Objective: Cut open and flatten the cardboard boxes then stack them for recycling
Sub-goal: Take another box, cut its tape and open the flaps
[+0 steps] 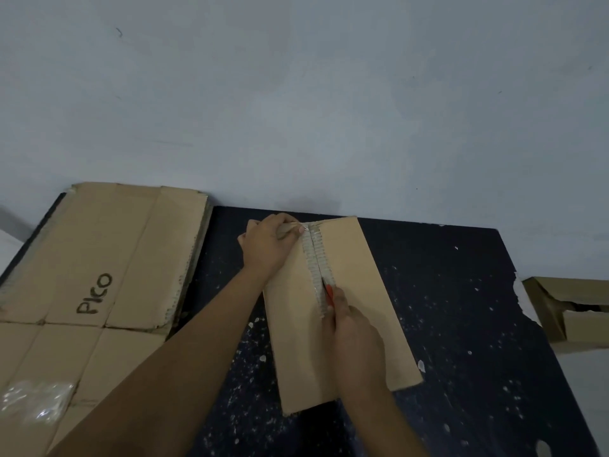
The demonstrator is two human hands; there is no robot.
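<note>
Here's the cardboard box (362, 291), lying in the middle of the dark, paint-speckled tabletop (478, 308), its far end close to the pale wall (296, 94). A strip of clear tape (318, 262) runs down its centre seam, between the two long flaps. Right hand (356, 338) is on the near part of that seam, fingers curled round a red-handled cutter (329, 293), the tip sitting right on the tape line. Left hand (268, 244) is up at the far end, resting on the left flap, thumb and fingertips pinching at the edge of the tape by the seam. Both forearms reach in from the bottom of the view.

Off to the left, flattened cardboard (99, 252) lies spread over the tabletop's left edge, with "PICO" written on it in dark marker, touching the wall at the back. A crumpled bit of clear plastic (33, 404) rests on its near corner. At the far right, just past the tabletop's chipped edge, another box (573, 311) sits with its flaps partly open.
</note>
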